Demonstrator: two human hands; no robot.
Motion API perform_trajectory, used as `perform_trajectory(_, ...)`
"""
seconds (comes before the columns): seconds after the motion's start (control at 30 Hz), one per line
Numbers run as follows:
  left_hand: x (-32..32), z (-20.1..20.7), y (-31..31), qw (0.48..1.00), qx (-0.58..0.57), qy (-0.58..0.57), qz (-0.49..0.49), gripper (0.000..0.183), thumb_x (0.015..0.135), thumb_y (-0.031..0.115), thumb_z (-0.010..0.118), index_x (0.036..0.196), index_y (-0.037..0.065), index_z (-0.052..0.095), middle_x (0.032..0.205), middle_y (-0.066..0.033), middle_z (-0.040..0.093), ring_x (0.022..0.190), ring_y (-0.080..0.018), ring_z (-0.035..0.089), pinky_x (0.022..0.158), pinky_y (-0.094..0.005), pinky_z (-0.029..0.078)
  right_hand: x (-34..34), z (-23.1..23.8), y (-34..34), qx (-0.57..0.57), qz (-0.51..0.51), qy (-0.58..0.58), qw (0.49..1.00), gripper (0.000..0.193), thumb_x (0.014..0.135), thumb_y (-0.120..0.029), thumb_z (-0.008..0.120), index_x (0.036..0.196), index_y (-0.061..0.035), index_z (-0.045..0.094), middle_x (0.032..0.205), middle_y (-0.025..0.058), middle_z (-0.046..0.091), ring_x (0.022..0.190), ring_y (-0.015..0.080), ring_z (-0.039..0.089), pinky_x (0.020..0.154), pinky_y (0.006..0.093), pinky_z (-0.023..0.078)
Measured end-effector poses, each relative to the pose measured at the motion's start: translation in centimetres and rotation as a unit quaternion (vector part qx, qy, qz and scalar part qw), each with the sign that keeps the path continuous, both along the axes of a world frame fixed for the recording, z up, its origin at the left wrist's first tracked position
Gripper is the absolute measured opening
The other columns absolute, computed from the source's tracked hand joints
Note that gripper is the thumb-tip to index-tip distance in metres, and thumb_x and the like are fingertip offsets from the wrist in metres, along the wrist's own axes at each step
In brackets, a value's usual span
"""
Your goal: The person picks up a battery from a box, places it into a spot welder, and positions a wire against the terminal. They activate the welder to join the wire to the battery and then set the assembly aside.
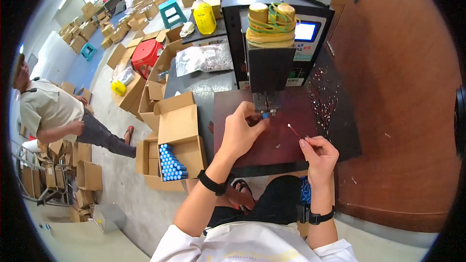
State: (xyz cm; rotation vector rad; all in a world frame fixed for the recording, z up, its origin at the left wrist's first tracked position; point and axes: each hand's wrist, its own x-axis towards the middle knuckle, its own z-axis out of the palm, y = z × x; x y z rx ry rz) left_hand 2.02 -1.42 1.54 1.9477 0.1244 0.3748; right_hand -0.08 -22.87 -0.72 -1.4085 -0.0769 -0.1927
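Red wire [295, 132] | white tip [289, 125] up-left, axis diagonal | right hand [320, 159] pinching wire | left hand [241, 133] pinching blue cell [265, 115]

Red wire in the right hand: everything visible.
A thin, dark red wire with a small white tip, pinched by the right hand. It looks plastic-coated. From the hand it slants up and left over the reddish board, fairly straight; whether it touches the board is unclear. Its gripped part is hidden.

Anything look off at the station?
Mildly. A pale scrap lies loose on the maroon mat, between left hand and right hand. Yellow and green bands wrapped around the machine look makeshift. No obvious damage.
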Motion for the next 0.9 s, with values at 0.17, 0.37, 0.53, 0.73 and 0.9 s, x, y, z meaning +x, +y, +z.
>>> perform_trajectory(0.17,-0.4,-1.8,0.6,0.998,0.002,-0.044,-0.034,0.026,0.078,0.011,0.076,0.094,-0.003,0.061,0.084,-0.0141,0.069,0.072,-0.0189,0.065,0.067,-0.0325,0.052,0.4,0.6,0.4,0.065,-0.006,0.037,0.997,0.012,0.083,0.01,0.074,0.09,0.0011,0.07,0.079,0.004,0.065,0.06,0.0076,0.055,0.052,0.0217,0.04)
perform_trajectory(0.37,0.2,-1.7,0.5,0.995,0.063,-0.075,0.0,0.021,0.077,0.012,0.073,0.086,-0.004,0.062,0.075,-0.0129,0.059,0.068,-0.0227,0.057,0.064,-0.0342,0.047,1.4,1.2,3.0,0.075,0.045,0.09,0.992,0.009,0.084,0.007,0.074,0.091,0.0027,0.069,0.076,0.0056,0.067,0.059,0.0075,0.054,0.052,0.0212,0.039)
perform_trajectory(0.53,0.6,-1.5,0.5,0.991,0.115,-0.063,-0.032,0.019,0.078,0.012,0.076,0.082,-0.004,0.065,0.076,-0.0149,0.057,0.075,-0.0321,0.053,0.066,-0.0403,0.045,2.0,1.1,4.5,0.082,0.048,0.126,0.987,0.009,0.084,0.005,0.075,0.091,0.0032,0.07,0.076,0.005,0.067,0.059,0.0068,0.054,0.052,0.0207,0.038)
perform_trajectory(0.73,0.7,-1.4,0.4,0.986,0.14,-0.086,-0.038,0.017,0.082,0.017,0.075,0.091,0.003,0.074,0.08,-0.0115,0.062,0.08,-0.0296,0.056,0.07,-0.0406,0.047,2.4,1.1,5.0,0.086,0.044,0.122,0.988,0.009,0.084,0.003,0.075,0.091,0.003,0.07,0.077,0.0041,0.067,0.059,0.0061,0.053,0.052,0.0203,0.037)
perform_trajectory(0.9,0.7,-1.3,0.3,0.985,0.152,-0.065,-0.037,0.017,0.082,0.017,0.076,0.09,0.003,0.074,0.081,-0.0112,0.062,0.08,-0.0295,0.056,0.07,-0.041,0.048,2.5,0.6,5.2,0.074,0.037,0.115,0.99,0.008,0.084,0.003,0.075,0.09,0.0026,0.07,0.076,0.003,0.066,0.059,0.0055,0.052,0.052,0.02,0.036)
